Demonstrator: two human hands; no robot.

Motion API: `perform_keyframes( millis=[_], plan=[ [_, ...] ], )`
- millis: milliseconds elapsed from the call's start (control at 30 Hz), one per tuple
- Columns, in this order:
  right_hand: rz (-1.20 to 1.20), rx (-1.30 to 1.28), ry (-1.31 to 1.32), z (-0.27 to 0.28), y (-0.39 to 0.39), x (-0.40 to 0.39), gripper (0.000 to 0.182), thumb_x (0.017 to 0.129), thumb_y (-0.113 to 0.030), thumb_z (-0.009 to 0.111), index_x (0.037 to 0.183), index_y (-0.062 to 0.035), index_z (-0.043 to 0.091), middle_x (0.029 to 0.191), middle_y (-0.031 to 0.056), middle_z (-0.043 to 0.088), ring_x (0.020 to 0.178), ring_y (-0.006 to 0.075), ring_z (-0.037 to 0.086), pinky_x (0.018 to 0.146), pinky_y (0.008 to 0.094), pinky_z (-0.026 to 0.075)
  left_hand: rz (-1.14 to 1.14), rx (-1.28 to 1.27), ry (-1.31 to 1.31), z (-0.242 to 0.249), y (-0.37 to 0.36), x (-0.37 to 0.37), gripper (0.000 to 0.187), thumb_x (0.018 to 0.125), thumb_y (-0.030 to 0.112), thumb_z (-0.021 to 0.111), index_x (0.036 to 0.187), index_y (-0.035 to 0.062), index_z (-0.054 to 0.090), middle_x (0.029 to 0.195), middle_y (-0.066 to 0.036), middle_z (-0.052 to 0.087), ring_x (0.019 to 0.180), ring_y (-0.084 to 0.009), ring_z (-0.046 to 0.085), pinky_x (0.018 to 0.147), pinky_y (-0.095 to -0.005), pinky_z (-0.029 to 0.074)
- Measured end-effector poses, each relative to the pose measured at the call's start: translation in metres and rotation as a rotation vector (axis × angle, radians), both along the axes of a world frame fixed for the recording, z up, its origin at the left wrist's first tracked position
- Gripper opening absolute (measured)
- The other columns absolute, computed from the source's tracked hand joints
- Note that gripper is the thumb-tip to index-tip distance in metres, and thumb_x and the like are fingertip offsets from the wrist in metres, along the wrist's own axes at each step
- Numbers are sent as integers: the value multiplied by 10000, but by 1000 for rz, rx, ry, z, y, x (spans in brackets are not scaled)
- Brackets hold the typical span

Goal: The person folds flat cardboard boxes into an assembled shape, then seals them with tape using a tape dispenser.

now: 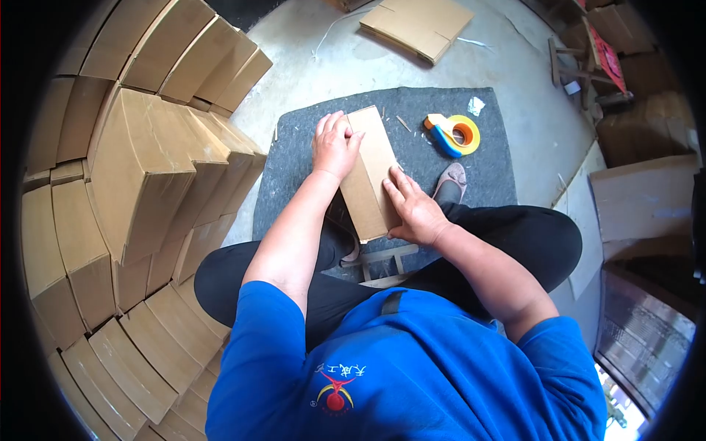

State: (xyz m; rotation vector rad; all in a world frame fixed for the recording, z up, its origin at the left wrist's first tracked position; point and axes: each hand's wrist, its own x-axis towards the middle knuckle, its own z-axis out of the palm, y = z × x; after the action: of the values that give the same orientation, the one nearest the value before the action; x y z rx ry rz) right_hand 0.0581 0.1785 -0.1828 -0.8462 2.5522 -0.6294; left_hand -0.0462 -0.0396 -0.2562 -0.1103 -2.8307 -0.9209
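A long, narrow cardboard box point(369, 176) stands between my knees, with its lid flaps meeting along a lengthwise seam. My left hand point(337, 145) is closed on its far left edge, fingers curled and thumb over the top. Along the right edge lies my right hand point(418, 212), fingers stretched out and slightly apart, thumb near the closest corner. The undersides of both hands are hidden. A yellow tape roll point(471, 136) in a blue and orange dispenser point(446, 140) lies on the dark mat point(294, 162), apart from my right hand.
Stacked cardboard boxes point(147, 191) rise close on my left. Flattened cardboard point(415, 26) lies on the floor ahead. At the right are a wooden stool point(581, 70) and more cardboard point(647, 195). Scraps litter the mat, and a crumpled pale piece point(476, 106) sits beyond the tape.
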Motion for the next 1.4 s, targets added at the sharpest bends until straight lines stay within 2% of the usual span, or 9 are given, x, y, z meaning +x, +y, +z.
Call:
perform_keyframes(
  millis=[300, 500, 867, 1000, 1033, 1167, 1267, 1333, 1400],
  plan=[
    [7, 38, -6, 0, -3, -6, 1120, 563, -230, 920, 1472, 50, 327, 1561, 286, 230, 1409, 433, 342, 1120, 416, 417, 6, -95, -55, 3, 9, 9, 313, 911, 382, 647, 1036, 96, 633, 1532, -125, 409, 1463, -347, 268, 1203, -538, 179],
    [-18, 38, -18, -7, -1, -4, 1124, 571, -254, 927, 1484, 22, 332, 1581, 244, 230, 1418, 420, 342, 1149, 409, 379, 30, -382, -136, 12, 28, 40, 632, 966, 481, 517, 1474, 113, 437, 1637, -128, 194, 1528, -292, 105, 1225, -536, 61],
    [182, 235, 58, 16, 0, -20, 1108, 588, -212, 917, 1493, -7, 313, 1586, 209, 238, 1382, 353, 418, 1111, 373, 423, -146, -428, -295, 31, 41, 105, 718, 1006, 445, 442, 1559, 32, 247, 1654, -144, 137, 1538, -272, 73, 1242, -414, 62],
    [253, 587, -203, 54, -18, -53, 716, 693, -258, 873, 1306, -37, 576, 1408, 164, 533, 1196, 313, 600, 999, 376, 503, -172, -478, -410, 55, 46, 97, 735, 1002, 423, 469, 1565, 26, 211, 1659, -138, 114, 1539, -268, 69, 1242, -387, 87],
    [285, 658, -232, 88, -18, -67, 552, 735, -303, 846, 1186, -44, 659, 1190, 164, 679, 1112, 310, 651, 965, 386, 521, -180, -508, -484, 65, 48, 95, 737, 1002, 416, 485, 1566, 32, 207, 1658, -137, 117, 1537, -269, 84, 1241, -390, 118],
    [100, 438, 153, 194, 2, -105, 608, 881, -307, 756, 1388, -48, 543, 1245, 181, 664, 1104, 300, 671, 961, 365, 546, -314, -607, -847, 88, 51, 62, 763, 990, 341, 500, 1582, 47, 118, 1671, -116, 7, 1543, -264, 5, 1240, -398, 148],
    [-36, 65, 395, 220, 29, -131, 515, 934, -264, 703, 1400, -113, 544, 1268, 174, 652, 1154, 321, 647, 913, 386, 577, -461, -731, -1005, 8, 34, 5, 623, 938, 167, 462, 1520, 1, 316, 1606, -174, 260, 1484, -295, 259, 1173, -394, 295],
    [-110, -56, 390, 204, 46, -147, 504, 941, -292, 692, 1390, -113, 552, 1274, 172, 647, 1163, 293, 644, 896, 387, 583, -544, -705, -1186, 39, 34, -15, 508, 891, 112, 479, 1378, -20, 540, 1439, -218, 516, 1328, -329, 503, 1073, -401, 406],
    [-200, -20, 217, 198, 54, -145, 517, 938, -319, 689, 1382, -88, 555, 1277, 169, 646, 1163, 272, 642, 932, 386, 567, -679, -697, -1162, 52, 27, -29, 459, 898, 136, 482, 1321, -3, 597, 1403, -202, 554, 1298, -318, 527, 1059, -406, 416]
  ],
)
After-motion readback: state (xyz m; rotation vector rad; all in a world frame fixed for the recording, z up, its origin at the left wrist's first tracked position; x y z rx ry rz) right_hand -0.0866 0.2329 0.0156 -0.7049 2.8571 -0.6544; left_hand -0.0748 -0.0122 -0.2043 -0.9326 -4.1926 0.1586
